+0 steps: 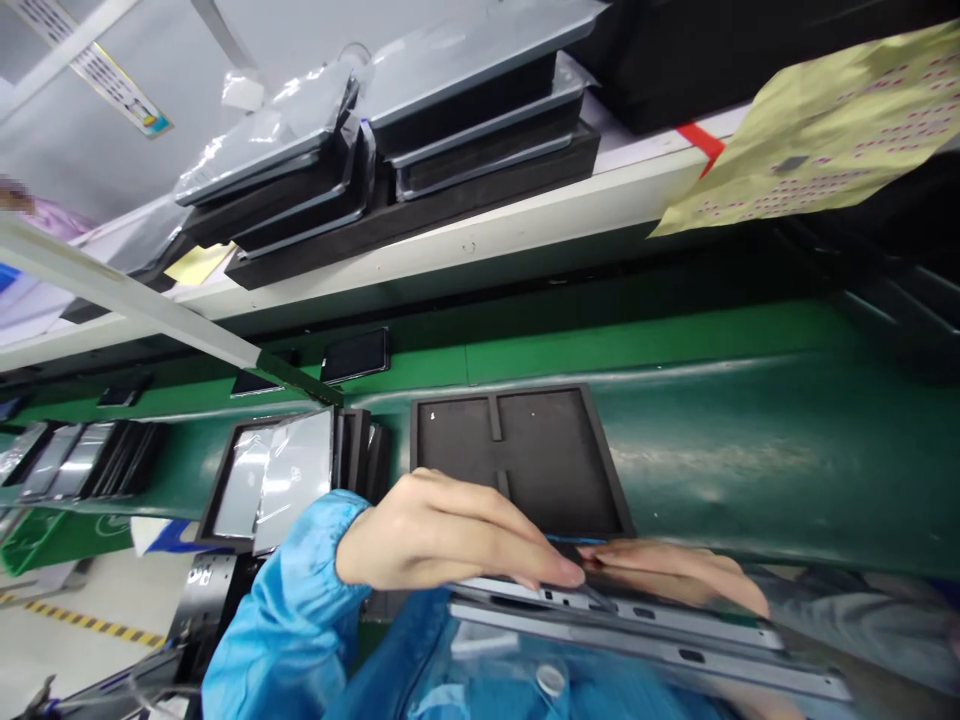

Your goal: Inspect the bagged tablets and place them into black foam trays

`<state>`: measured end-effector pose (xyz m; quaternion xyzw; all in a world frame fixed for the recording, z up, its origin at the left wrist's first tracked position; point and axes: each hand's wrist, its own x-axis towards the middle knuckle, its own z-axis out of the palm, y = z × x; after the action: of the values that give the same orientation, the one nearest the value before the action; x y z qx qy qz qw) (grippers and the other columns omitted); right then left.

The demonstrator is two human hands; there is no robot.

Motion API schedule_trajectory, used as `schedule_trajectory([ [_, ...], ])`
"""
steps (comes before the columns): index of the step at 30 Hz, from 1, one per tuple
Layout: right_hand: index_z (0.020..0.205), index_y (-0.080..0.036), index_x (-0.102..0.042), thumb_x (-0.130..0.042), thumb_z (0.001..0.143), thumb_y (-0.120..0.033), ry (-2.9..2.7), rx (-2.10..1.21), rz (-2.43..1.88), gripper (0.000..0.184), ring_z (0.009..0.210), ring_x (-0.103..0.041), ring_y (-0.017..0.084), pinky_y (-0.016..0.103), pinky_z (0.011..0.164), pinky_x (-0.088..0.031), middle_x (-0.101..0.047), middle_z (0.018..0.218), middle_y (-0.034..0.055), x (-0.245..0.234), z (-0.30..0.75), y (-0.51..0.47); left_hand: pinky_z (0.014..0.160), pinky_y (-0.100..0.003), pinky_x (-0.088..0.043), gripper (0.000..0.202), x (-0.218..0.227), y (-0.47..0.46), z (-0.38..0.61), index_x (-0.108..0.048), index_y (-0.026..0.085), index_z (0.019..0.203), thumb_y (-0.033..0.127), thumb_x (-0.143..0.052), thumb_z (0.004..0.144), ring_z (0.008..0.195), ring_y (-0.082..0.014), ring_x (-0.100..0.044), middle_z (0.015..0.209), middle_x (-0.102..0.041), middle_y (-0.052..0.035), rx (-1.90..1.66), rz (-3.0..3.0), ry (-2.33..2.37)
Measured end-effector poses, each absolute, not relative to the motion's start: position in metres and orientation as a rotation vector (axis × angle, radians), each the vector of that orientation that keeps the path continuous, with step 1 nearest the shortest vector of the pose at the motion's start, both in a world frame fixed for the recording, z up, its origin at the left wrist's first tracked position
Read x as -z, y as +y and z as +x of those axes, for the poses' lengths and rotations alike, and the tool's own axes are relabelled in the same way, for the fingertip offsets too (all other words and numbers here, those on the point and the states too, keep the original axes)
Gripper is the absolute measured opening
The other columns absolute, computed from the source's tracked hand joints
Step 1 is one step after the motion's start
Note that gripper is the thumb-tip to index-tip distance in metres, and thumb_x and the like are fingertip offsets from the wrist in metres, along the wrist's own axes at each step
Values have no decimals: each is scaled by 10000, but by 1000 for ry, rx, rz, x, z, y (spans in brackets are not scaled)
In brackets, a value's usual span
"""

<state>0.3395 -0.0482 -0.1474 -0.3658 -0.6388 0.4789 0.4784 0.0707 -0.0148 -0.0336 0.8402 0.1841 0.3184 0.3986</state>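
My left hand (450,530), in a blue sleeve, reaches right with fingers together, their tips pressed on the upper edge of a flat grey metal device (645,640) held edge-on near my body. My right hand (675,575) lies behind that edge with fingers stretched along it, gripping it too. Just beyond my hands an empty black foam tray (600,470) with two compartments rests on the green conveyor belt (750,450).
A second tray with a bagged device (274,475) sits left of the empty tray. More trays and devices (75,460) line the belt at far left. Stacked black trays with bagged devices (420,130) fill the white shelf above. A yellow label sheet (825,130) hangs at upper right.
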Motion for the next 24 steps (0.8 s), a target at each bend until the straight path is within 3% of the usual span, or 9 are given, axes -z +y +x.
schedule_trajectory([
  [5, 906, -328, -866, -706, 872, -658, -1496, -1264, -845, 369, 697, -786, 276, 226, 670, -626, -804, 804, 59, 139, 335, -49, 931, -181, -612, 353, 35, -5, 71, -728, 102, 1201, 135, -404, 1063, 1007, -187, -803, 1109, -816, -151, -745, 2158, 305],
  [8, 914, -349, -863, -762, 832, -640, -1419, -1353, -848, 319, 729, -789, 282, 240, 689, -635, -809, 836, 48, 141, 336, -54, 933, -197, -620, 226, 33, -6, 74, -757, 83, 1071, 116, -540, 1017, 980, -201, -808, 1050, -823, -149, -748, 2218, 287],
  [11, 937, -355, -861, -777, 838, -601, -1393, -1367, -864, 278, 759, -791, 287, 253, 703, -644, -812, 867, 41, 143, 336, -57, 881, -197, -646, 96, 27, -7, 78, -777, 128, 966, 133, -683, 942, 950, -206, -811, 1070, -826, -138, -735, 2365, 276],
  [15, 906, -360, -863, -757, 861, -592, -1429, -1281, -872, 259, 684, -782, 284, 243, 636, -646, -806, 812, 30, 139, 332, -56, 760, -206, -668, 165, 16, -5, 82, -785, 195, 851, 172, -666, 963, 908, -189, -811, 1094, -830, -104, -580, 2578, 232],
  [18, 927, -399, -856, -773, 854, -566, -1480, -1199, -853, 201, 660, -779, 263, 222, 637, -640, -806, 808, -4, 141, 334, -58, 815, -265, -668, 132, 14, -4, 78, -792, 180, 1007, 246, -688, 960, 1011, -234, -797, 1206, -798, -123, -467, 2665, 283],
  [21, 981, -403, -849, -734, 889, -546, -1537, -1154, -872, 206, 717, -791, 263, 232, 683, -649, -816, 864, -5, 155, 341, -63, 1007, -329, -601, 446, 23, -7, 69, -714, 184, 1266, 478, -705, 930, 1191, -277, -730, 1362, -722, -152, -414, 2662, 398],
  [24, 993, -411, -844, -746, 880, -506, -1545, -1159, -914, 177, 733, -798, 268, 252, 699, -660, -822, 876, -7, 170, 347, -67, 1093, -353, -528, 707, 35, -13, 61, -657, 250, 1365, 726, -632, 843, 1316, -303, -650, 1503, -613, -165, -385, 2621, 506],
])
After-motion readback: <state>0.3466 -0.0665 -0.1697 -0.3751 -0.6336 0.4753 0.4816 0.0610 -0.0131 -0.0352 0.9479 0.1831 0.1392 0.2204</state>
